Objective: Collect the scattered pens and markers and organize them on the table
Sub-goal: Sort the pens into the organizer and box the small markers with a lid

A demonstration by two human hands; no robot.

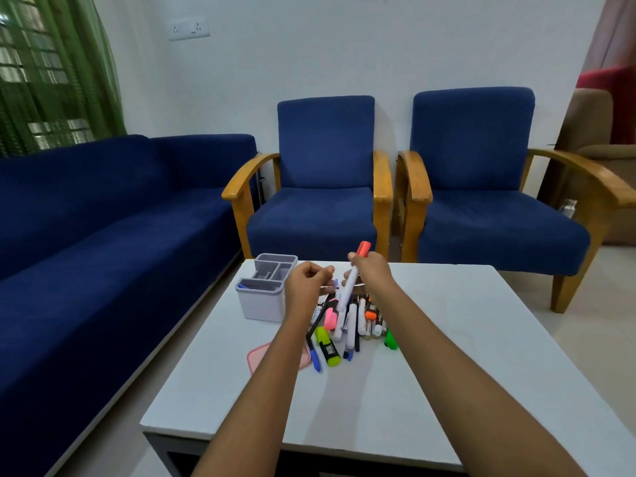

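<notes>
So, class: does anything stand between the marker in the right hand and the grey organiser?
Yes. The left hand hangs between the red-capped marker, gripped by the right hand, and the grey organiser. The organiser's top is open.

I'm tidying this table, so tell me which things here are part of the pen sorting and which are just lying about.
Part of the job:
- red-capped marker, held in the right hand
- pile of pens and markers
- grey organizer
- left hand
- table

Just lying about:
- pink lid
- blue sofa
- two armchairs
- bottle
</notes>
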